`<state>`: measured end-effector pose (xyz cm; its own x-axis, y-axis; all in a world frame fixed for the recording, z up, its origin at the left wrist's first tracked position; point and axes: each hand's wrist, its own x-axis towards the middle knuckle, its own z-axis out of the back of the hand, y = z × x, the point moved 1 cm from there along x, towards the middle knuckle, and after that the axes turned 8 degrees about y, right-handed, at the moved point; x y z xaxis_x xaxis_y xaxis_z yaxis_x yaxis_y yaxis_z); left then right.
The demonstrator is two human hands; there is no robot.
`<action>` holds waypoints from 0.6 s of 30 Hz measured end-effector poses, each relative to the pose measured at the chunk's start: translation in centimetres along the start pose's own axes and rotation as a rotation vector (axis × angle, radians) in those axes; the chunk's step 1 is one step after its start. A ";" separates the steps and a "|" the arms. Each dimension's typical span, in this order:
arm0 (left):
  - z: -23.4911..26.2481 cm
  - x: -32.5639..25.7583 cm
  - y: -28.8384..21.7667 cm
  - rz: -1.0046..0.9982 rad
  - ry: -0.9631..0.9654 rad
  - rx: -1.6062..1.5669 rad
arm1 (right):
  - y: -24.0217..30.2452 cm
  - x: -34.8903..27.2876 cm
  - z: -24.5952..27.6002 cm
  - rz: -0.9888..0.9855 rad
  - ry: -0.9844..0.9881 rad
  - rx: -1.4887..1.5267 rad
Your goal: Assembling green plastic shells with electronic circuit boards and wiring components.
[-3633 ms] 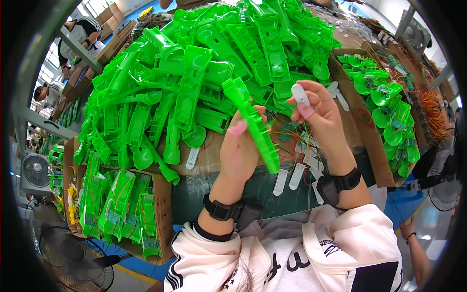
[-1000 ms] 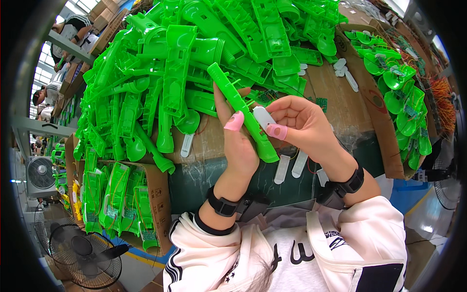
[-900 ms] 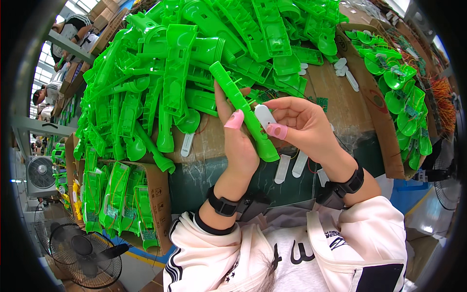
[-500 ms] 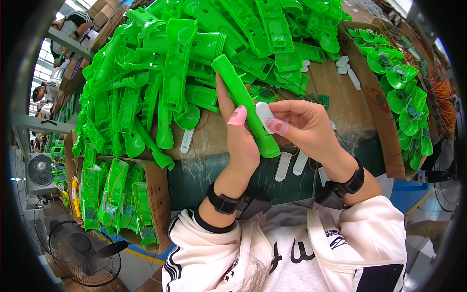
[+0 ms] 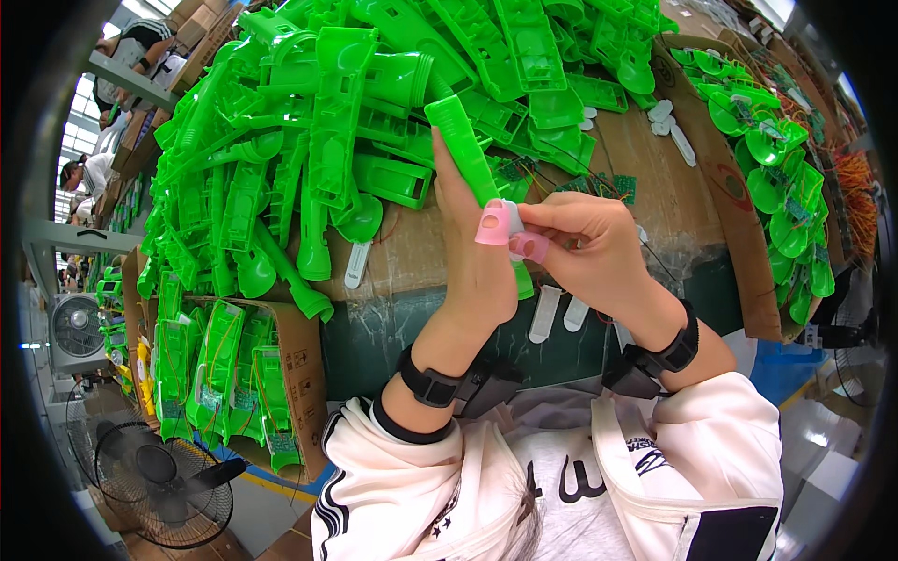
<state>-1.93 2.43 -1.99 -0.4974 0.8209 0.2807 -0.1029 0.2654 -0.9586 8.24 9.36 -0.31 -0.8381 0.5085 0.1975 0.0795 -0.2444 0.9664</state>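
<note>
A long green plastic housing (image 5: 461,140) slants through my left hand (image 5: 479,266), which is closed around it, the thumb in a pink cover lying across its front. My right hand (image 5: 589,238) pinches a small white plastic piece (image 5: 514,215) between thumb and index finger, against the housing's right side. Both thumbs meet at this piece and cover most of it. Below the hands, several flat white strips (image 5: 545,313) lie at the table's near edge. Another white strip (image 5: 356,265) is left of my left hand.
A large heap of green plastic shells (image 5: 346,122) covers the far side and left. Cardboard boxes of green parts with circuit boards and wires stand at left (image 5: 301,374) and right (image 5: 739,243). Small circuit boards (image 5: 613,189) lie beyond my right hand. A black fan (image 5: 159,477) stands lower left.
The housing has turned a little in my left hand. My left thumb has moved right onto the white piece, which now shows much less.
</note>
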 end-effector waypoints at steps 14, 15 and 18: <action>1.2 0.7 -0.8 0.076 -0.079 -0.890 | 1.5 0.6 8.6 -0.044 -0.266 -0.355; 1.1 0.7 -0.6 0.076 -0.080 -0.938 | 0.4 0.4 9.5 -0.143 -0.247 -0.674; 1.1 0.3 -0.8 0.057 0.095 -0.949 | -2.3 -0.1 9.9 -0.284 -0.097 -0.798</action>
<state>-2.92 1.97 -1.21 -0.4039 0.8718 0.2772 0.6814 0.4889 -0.5447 13.48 18.07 -0.95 -0.7159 0.6981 0.0132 -0.5618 -0.5871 0.5829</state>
